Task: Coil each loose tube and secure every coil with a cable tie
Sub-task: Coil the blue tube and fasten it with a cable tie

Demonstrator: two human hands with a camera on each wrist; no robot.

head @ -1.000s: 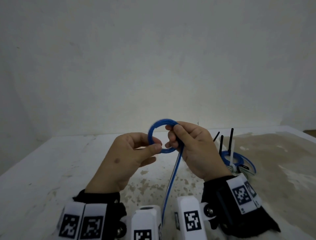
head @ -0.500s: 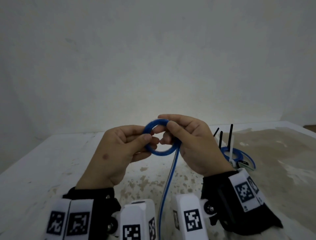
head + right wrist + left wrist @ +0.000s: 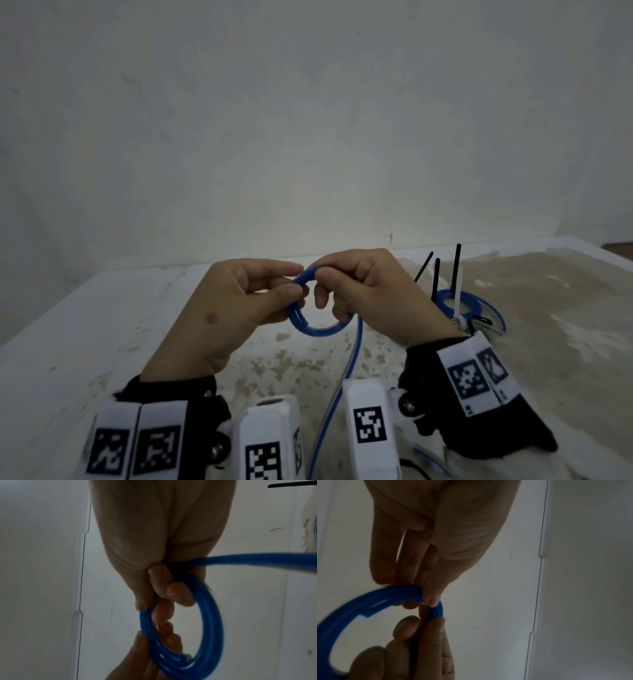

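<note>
A stained white tabletop lies below both hands, with a plain grey-white wall beyond them. To the right of the right hand, resting on the tabletop, sits a finished coil of blue plastic tube bound with upright black cable ties and one white cable tie; the right wrist partly hides it. Between the hands, held above the tabletop, is a small ring-shaped coil of blue plastic tube, standing roughly upright and face-on to the head camera. Its loose tail runs down from the right hand toward the person. The left hand pinches the coil's left side between thumb and fingers; the right hand's curled fingers grip its upper right.
</note>
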